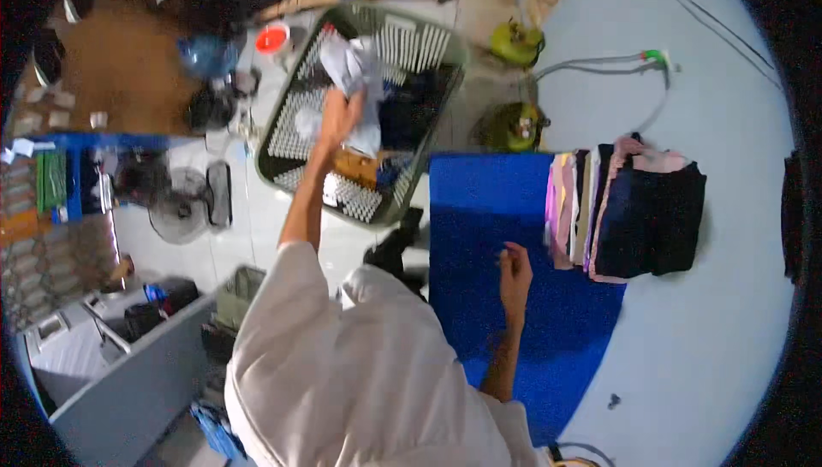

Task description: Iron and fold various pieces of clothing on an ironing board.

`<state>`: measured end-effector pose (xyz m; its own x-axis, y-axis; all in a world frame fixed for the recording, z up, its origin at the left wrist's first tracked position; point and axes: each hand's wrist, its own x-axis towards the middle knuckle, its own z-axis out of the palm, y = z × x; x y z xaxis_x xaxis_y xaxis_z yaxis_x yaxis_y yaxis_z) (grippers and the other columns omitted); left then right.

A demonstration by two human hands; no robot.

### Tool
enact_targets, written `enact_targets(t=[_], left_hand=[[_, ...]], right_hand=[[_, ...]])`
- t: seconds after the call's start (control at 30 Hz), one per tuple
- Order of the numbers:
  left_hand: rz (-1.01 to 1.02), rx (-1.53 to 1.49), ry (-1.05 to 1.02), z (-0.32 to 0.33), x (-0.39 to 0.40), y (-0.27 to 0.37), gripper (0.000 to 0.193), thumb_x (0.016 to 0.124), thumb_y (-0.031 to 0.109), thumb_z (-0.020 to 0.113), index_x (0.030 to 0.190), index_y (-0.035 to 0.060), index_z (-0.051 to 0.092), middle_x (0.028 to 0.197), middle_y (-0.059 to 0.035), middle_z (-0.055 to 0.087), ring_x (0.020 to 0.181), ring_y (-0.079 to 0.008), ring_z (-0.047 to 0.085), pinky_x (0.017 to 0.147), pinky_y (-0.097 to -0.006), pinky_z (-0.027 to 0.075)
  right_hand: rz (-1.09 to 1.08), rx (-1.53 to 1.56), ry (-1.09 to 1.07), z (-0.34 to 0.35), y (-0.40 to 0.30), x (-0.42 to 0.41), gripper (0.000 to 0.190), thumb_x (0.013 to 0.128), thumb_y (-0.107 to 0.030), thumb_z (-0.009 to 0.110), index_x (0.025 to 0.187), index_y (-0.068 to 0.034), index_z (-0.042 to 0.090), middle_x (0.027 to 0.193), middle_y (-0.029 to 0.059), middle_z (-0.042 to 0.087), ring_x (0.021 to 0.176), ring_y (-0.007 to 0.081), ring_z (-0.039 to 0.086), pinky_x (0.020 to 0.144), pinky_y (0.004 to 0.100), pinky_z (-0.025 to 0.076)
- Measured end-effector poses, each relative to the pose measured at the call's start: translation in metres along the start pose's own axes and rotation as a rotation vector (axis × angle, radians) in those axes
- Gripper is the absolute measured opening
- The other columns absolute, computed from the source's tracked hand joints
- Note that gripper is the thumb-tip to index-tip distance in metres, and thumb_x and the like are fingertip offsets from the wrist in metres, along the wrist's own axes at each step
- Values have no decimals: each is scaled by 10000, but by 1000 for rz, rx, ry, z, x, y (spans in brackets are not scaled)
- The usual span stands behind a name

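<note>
Over a green plastic laundry basket point(270, 120), my left hand point(342, 117) grips a white cloth garment point(347, 66). Part of the white cloth hangs down into the basket, where dark clothes point(417, 107) and an orange-brown item point(356, 168) lie. My right hand point(515, 274) is over a blue surface point(491, 191), its fingers slightly curled and apart, holding nothing. To the right of that hand stands a stack of folded clothes point(578, 210) in pink, white, tan and black, with a dark folded garment point(652, 223) at its right side.
Two green gas cylinders point(517, 43) stand beyond the basket, near a pale wall point(706, 114) with a hose. A container with a red top point(273, 38) is left of the basket. Farther left are an electric fan point(183, 210) and a grey partition point(148, 364).
</note>
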<state>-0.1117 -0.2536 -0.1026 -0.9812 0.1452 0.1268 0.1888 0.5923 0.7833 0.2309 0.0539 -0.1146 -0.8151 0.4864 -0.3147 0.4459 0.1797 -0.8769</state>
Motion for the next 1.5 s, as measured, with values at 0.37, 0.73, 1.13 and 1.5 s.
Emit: enact_targets(t=[0.37,0.73,1.13,1.5], left_hand=[[684,-341,-1274,-56,-145,261,280,833,214,705,986,-4,620,823,-84,647,724,-172,578,667,-329,471],[302,-509,-776,-41,-293,315,219,885,231,667,890,12,647,724,51,549,661,-41,432,538,-253,351],[225,-1002,-823,153,-336,375,241,915,120,529,1131,14,548,1000,-56,610,841,-188,580,779,-313,481],[4,-694,-779,77,-388,265,191,894,119,514,1066,43,545,830,-29,560,714,-125,533,619,-271,440]], right_hand=[[-775,-219,429,-10,-116,-69,594,750,-107,753,1284,-46,500,1094,105,642,1019,241,603,848,315,474],[-262,310,375,-187,-18,-326,297,712,-34,723,968,0,576,912,31,613,811,85,528,712,253,450],[-339,-263,588,-225,-21,-494,200,773,-48,707,960,-13,647,866,101,654,787,188,622,696,306,483],[-230,-202,607,-188,55,-540,183,795,-69,629,964,-6,655,920,154,654,842,291,625,781,368,486]])
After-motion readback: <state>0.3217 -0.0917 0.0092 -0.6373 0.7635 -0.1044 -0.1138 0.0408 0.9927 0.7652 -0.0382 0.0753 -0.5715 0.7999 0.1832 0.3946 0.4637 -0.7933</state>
